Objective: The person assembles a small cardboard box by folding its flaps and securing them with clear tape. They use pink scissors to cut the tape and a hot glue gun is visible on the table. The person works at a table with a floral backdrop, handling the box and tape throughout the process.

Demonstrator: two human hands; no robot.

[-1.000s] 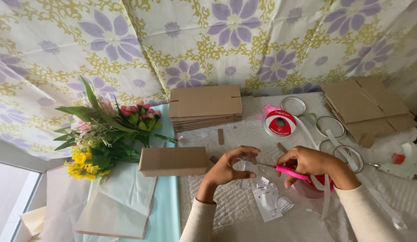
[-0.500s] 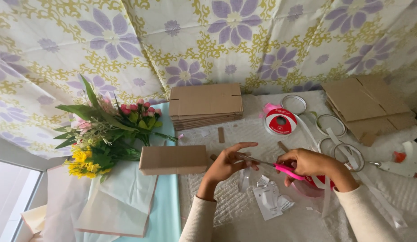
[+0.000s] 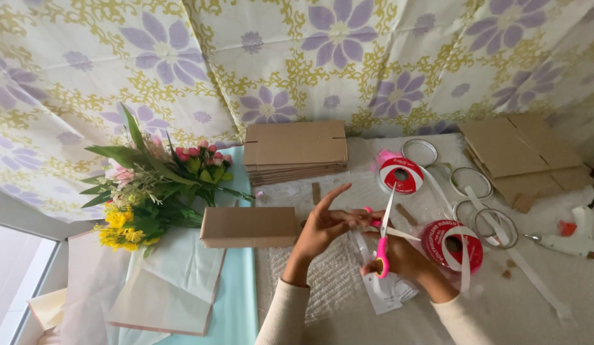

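Observation:
My right hand (image 3: 405,259) grips pink-handled scissors (image 3: 382,237) with the blades pointing up and away from me. My left hand (image 3: 322,225) pinches the end of a white ribbon (image 3: 399,234) against the blades, index finger stretched out. The ribbon runs from a red spool (image 3: 451,246) just right of my right hand. A small brown cardboard box (image 3: 249,227) lies left of my left hand.
A bouquet (image 3: 153,185) of pink and yellow flowers rests on pale tissue sheets (image 3: 163,287) at the left. Flat cardboard stacks (image 3: 296,151) lie behind, and another stack (image 3: 520,150) lies at the right. A second ribbon spool (image 3: 401,174), empty rings (image 3: 471,182) and a glue gun (image 3: 568,239) sit to the right.
The scissors have swung from lying sideways to pointing upward. My left hand's fingers have spread while still pinching the ribbon.

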